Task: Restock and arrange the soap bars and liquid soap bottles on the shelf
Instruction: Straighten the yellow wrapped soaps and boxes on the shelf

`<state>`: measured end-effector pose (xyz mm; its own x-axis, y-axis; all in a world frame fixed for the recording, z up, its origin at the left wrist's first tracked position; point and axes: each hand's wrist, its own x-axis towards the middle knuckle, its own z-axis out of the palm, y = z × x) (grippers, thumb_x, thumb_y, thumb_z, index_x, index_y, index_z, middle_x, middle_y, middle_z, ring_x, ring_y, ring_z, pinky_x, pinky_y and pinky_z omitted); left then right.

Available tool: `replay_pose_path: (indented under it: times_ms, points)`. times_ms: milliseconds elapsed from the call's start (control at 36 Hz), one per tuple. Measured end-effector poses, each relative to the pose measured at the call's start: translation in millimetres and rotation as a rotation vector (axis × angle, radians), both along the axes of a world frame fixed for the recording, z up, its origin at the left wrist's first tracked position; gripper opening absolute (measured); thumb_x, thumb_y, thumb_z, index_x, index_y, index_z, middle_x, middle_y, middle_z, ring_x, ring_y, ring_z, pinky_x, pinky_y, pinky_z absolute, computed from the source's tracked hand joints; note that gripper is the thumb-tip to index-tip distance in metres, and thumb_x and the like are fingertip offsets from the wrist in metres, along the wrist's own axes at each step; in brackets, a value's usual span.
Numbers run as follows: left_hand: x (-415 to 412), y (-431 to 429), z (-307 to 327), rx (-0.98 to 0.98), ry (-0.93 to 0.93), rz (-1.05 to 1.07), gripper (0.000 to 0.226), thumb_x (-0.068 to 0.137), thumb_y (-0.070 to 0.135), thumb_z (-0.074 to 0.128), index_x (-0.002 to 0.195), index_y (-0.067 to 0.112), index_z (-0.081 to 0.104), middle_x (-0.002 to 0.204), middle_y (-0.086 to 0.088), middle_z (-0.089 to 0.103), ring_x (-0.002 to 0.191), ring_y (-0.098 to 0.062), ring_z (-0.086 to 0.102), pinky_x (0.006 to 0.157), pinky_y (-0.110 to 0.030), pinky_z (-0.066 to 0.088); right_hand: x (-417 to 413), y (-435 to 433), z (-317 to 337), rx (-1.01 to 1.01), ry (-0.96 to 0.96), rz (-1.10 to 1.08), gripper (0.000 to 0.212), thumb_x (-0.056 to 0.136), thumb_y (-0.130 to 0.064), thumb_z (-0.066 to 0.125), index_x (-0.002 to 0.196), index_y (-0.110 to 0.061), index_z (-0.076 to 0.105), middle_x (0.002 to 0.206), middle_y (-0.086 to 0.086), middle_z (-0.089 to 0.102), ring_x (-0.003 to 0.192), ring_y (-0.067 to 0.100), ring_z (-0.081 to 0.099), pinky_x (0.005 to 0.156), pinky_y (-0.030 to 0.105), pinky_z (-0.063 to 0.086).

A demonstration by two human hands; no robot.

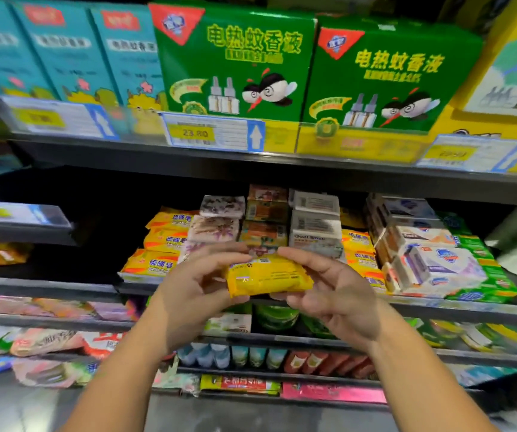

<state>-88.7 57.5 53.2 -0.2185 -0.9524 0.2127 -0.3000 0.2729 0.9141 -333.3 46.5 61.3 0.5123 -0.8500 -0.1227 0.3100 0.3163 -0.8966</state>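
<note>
One yellow soap bar in a shiny wrapper is held in the air just in front of the soap shelf, near the middle of its front edge, and it touches nothing on the shelf. The left hand grips the bar's left end, with its fingers curled over the top and the thumb underneath. The right hand pinches the right end between the forefinger along the top edge and the thumb below, and its other fingers are loosely spread beneath the wrapper.

Behind the bar the shelf is packed in rows running from front to back. Yellow soap packs are stacked toward the left, and floral-wrapped bars stand just beside them. Next come orange boxes and white Goat Soap boxes. More yellow packets follow, then white boxed bars, and green packs sit at the right front corner.

On the shelf above, two green boxes with a mosquito cartoon stand side by side. Teal boxes are to their left, and a price label is clipped to that shelf's front edge. The lower shelves hold what may be sachets and small tubs, but they are too blurred to tell.
</note>
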Motion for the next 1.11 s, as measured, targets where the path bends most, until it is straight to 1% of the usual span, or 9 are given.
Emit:
replay_pose_path:
  times_ms: [83, 250, 361, 472, 556, 722, 889, 1000, 1111]
  points:
    - [9.3, 2.4, 0.0, -0.029, -0.082, 0.051, 0.038, 0.080, 0.035, 0.070, 0.109, 0.058, 0.065, 0.119, 0.029, 0.057, 0.111, 0.001, 0.057, 0.082, -0.013, 0.049, 13.9, 1.3, -0.2, -0.084, 0.138, -0.076, 0.070, 0.050, -0.030, 0.098, 0.116, -0.027, 0.074, 0.105, 0.013, 0.074, 0.084, 0.030, 0.074, 0.065, 0.032, 0.059]
    - [19.8, 12.8, -1.5, 0.177, 0.224, 0.073, 0.022, 0.088, 0.038, 0.068, 0.103, 0.021, 0.066, 0.090, 0.007, 0.072, 0.085, -0.009, 0.068, 0.068, -0.024, 0.056, 47.8, 0.7, -1.3, -0.212, 0.307, -0.298, 0.018, 0.071, -0.030, 0.080, 0.089, -0.029, 0.081, 0.106, -0.010, 0.072, 0.102, 0.012, 0.068, 0.079, 0.025, 0.054]
    - [30.1, 17.2, 2.0, 0.239, 0.376, 0.053, 0.040, 0.081, 0.028, 0.070, 0.119, 0.026, 0.057, 0.097, 0.001, 0.073, 0.088, -0.021, 0.072, 0.060, -0.034, 0.060, 67.9, 7.3, 1.2, -0.184, 0.235, -0.317, 0.042, 0.062, -0.045, 0.090, 0.095, -0.023, 0.076, 0.108, 0.002, 0.072, 0.100, 0.021, 0.068, 0.079, 0.031, 0.056]
    - [45.2, 18.3, 4.3, 0.282, 0.529, 0.010, 0.064, 0.079, 0.012, 0.071, 0.132, 0.042, 0.050, 0.114, -0.007, 0.070, 0.086, -0.034, 0.073, 0.056, -0.038, 0.060, 84.4, 12.3, 1.1, -0.162, 0.195, -0.357, 0.048, 0.077, -0.012, 0.081, 0.117, -0.026, 0.058, 0.117, 0.006, 0.067, 0.099, 0.016, 0.069, 0.066, 0.030, 0.056]
    - [59.3, 19.3, 0.8, 0.303, 0.506, -0.033, 0.070, 0.075, 0.005, 0.076, 0.132, 0.039, 0.054, 0.125, -0.006, 0.064, 0.086, -0.036, 0.072, 0.066, -0.040, 0.061, 92.8, 16.9, 0.5, -0.173, 0.232, -0.357, 0.047, 0.080, -0.015, 0.071, 0.122, -0.033, 0.058, 0.125, -0.002, 0.067, 0.118, 0.008, 0.062, 0.078, 0.028, 0.056]
    - [87.9, 19.8, -9.5, 0.468, 0.387, -0.256, 0.086, 0.068, -0.023, 0.076, 0.137, 0.025, 0.053, 0.128, 0.003, 0.067, 0.118, -0.023, 0.065, 0.098, -0.034, 0.054, 92.4, 18.5, 0.9, 0.059, 0.024, -0.195, 0.037, 0.087, -0.002, 0.063, 0.123, -0.007, 0.068, 0.128, 0.017, 0.065, 0.109, 0.030, 0.067, 0.074, 0.032, 0.060]
    - [86.3, 17.0, -2.7, 0.338, 0.283, -0.117, 0.058, 0.082, -0.012, 0.069, 0.123, 0.027, 0.059, 0.122, 0.005, 0.064, 0.105, -0.009, 0.069, 0.080, -0.022, 0.057, 93.7, 15.5, 7.4, -0.100, 0.177, -0.080, 0.067, 0.074, 0.025, 0.064, 0.125, -0.018, 0.069, 0.130, 0.014, 0.064, 0.107, 0.029, 0.068, 0.081, 0.032, 0.058]
    - [80.4, 14.8, -3.8, 0.290, 0.281, -0.115, 0.045, 0.086, 0.015, 0.067, 0.120, 0.044, 0.063, 0.115, 0.013, 0.067, 0.104, -0.017, 0.069, 0.077, -0.029, 0.059, 96.7, 8.1, 20.0, -0.243, 0.346, -0.174, 0.051, 0.071, 0.004, 0.073, 0.115, -0.022, 0.070, 0.109, 0.005, 0.074, 0.094, 0.017, 0.072, 0.074, 0.025, 0.057]
    - [82.4, 14.0, -9.2, 0.132, 0.102, -0.023, 0.036, 0.092, 0.043, 0.063, 0.114, 0.070, 0.053, 0.128, 0.023, 0.046, 0.120, 0.000, 0.050, 0.093, -0.026, 0.050, 102.2, -0.4, 23.7, -0.370, 0.436, -0.214, 0.029, 0.075, -0.016, 0.081, 0.098, -0.032, 0.073, 0.106, 0.005, 0.068, 0.095, 0.018, 0.067, 0.080, 0.033, 0.059]
